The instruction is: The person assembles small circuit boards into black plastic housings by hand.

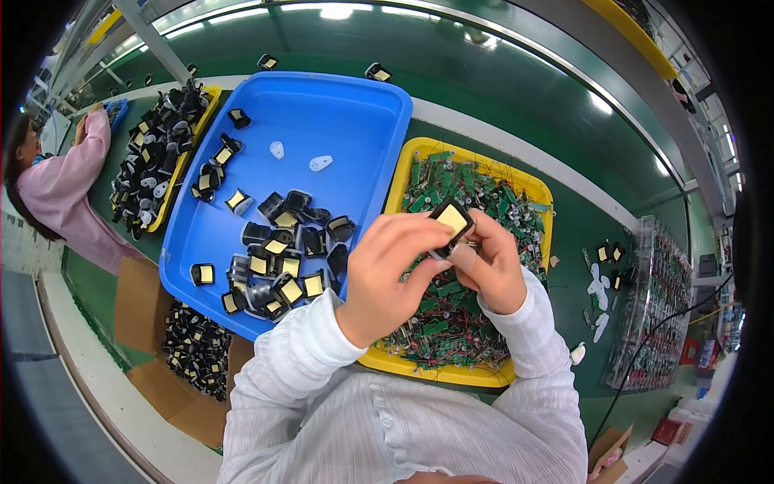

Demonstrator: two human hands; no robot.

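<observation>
Between both hands I hold a small black plastic housing (453,219) with a pale yellow pad on its upper face. The fingers of my left hand (395,266) close on its left side, the thumb beneath. My right hand (494,262) pinches its right side; a pale wrap shows on one digit. Both hands are above a yellow tray (550,211) heaped with green circuit boards (451,327) and thin wires. To the left, a blue tray (266,121) carries many similar black housings (278,262) and a couple of loose translucent teardrop-shaped pieces (321,164).
Left of the blue tray stands another yellow tray (211,105) full of black parts. Below it an open cardboard box (137,310) holds more. White pieces (598,286) and stacked clear trays (657,302) lie at right. A co-worker in pink (68,185) sits at far left.
</observation>
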